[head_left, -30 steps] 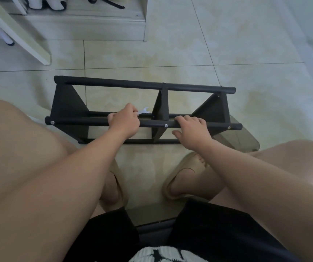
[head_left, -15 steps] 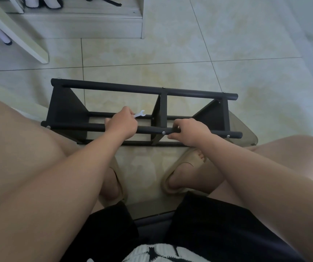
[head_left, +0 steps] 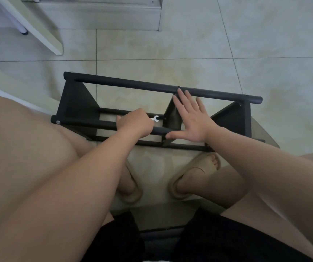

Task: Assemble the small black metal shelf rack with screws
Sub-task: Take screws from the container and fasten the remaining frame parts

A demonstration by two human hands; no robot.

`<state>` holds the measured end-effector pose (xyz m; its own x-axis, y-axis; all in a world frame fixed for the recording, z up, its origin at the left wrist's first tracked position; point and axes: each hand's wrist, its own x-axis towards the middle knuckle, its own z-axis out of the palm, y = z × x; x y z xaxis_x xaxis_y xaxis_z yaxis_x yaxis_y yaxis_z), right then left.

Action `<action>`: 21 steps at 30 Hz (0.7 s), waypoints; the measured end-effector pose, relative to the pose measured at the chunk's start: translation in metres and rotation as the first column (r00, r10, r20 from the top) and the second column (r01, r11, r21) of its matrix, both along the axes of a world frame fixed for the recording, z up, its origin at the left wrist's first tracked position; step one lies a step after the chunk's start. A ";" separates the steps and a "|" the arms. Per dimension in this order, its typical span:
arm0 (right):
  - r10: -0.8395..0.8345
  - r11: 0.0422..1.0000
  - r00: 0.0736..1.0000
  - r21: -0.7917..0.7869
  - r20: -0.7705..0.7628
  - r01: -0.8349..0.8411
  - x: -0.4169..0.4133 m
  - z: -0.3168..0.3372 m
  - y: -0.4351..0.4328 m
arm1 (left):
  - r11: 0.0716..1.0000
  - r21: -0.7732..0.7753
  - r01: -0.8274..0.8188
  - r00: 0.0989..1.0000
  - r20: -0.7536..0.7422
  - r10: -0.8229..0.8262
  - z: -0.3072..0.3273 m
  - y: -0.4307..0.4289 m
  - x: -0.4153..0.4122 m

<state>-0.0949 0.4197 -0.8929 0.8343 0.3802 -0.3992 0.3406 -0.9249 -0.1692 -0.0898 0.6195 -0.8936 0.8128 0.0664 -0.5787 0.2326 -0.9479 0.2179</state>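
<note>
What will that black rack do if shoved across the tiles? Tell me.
Probably stiff: the rack is bars screwed to three solid panels, so it should move as one piece. Likely light for its size, being mostly open frame. It may slide easily on the glossy tiles, less so while the left hand grips its near bar.

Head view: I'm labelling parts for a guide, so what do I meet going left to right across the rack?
Along the black metal rack: silver screw head → black triangular left end panel → left hand gripping the near bar → small white spanner → open right hand → black right end panel.
</note>
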 end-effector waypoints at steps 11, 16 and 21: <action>0.020 0.995 0.997 0.100 0.070 -0.027 -0.002 -0.012 -0.009 | 0.919 -0.377 0.112 0.986 -0.071 -0.149 -0.018 0.012 0.027; -0.048 0.996 0.998 0.075 0.045 0.044 -0.003 -0.014 -0.010 | 0.817 -0.573 0.066 0.974 -0.139 -0.176 -0.022 0.003 0.037; -0.026 0.996 1.000 0.083 -0.011 0.027 0.002 -0.016 -0.016 | 0.741 -0.665 -0.094 0.969 -0.232 -0.085 -0.018 -0.003 0.039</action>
